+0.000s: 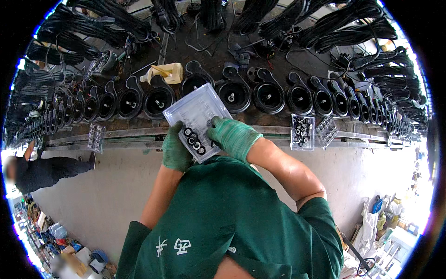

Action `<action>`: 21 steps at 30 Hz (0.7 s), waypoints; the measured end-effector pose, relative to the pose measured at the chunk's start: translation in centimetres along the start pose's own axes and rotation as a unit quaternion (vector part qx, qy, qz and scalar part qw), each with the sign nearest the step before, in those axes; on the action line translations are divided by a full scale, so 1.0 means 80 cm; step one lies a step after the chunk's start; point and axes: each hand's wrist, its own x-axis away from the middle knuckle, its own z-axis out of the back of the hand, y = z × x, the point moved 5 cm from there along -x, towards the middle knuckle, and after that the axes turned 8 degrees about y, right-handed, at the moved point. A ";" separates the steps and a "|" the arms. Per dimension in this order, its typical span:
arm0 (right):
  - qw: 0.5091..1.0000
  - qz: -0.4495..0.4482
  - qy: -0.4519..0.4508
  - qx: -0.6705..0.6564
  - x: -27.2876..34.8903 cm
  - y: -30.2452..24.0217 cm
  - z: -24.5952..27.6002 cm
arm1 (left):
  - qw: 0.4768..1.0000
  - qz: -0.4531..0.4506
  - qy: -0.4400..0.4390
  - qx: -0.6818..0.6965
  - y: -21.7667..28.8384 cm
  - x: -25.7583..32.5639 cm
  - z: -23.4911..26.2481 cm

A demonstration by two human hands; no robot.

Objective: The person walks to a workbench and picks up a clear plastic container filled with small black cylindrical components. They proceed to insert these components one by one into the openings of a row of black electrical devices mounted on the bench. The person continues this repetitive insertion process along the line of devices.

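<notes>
A shallow clear plastic tray [193, 108] is tilted in front of my chest, above the bench's near edge. Several black rubber rings and pale washer-like rings [193, 140] have slid together in its lower part. My left hand [176, 149], in a green knitted glove, is closed on the tray's left edge. From the right, my right hand [235, 138], gloved alike, grips the other edge with its fingers bent over the inside. The undersides of both grips are hidden. Just beyond the tray stand black round housings [233, 96] with metal shafts in their middles.
The housings form a long row along the bench [204, 51]. Near the edge at right are a box of rings [303, 132] and a clear compartment tray [327, 131]; another tray [95, 137] lies left. A yellowish bottle [165, 73] and cable bundles [341, 28] lie behind. Another person [51, 172] is at far left.
</notes>
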 end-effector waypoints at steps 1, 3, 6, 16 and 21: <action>1.000 -0.008 -0.013 -0.015 0.003 0.002 -0.001 | 1.000 0.008 -0.002 0.000 -0.003 -0.002 0.002; 0.998 -0.013 -0.020 -0.052 0.011 0.006 0.001 | 1.000 0.022 -0.003 0.002 -0.011 -0.006 0.006; 0.992 -0.029 0.034 -0.118 0.020 0.023 0.011 | 0.999 0.005 -0.036 -0.009 -0.017 -0.010 0.010; 0.920 -0.205 0.321 0.092 0.109 0.239 0.067 | 0.998 -0.059 0.011 -0.010 -0.013 0.005 0.026; 0.942 -0.143 0.268 0.142 0.105 0.254 0.039 | 0.999 -0.048 0.001 0.022 -0.016 0.008 0.033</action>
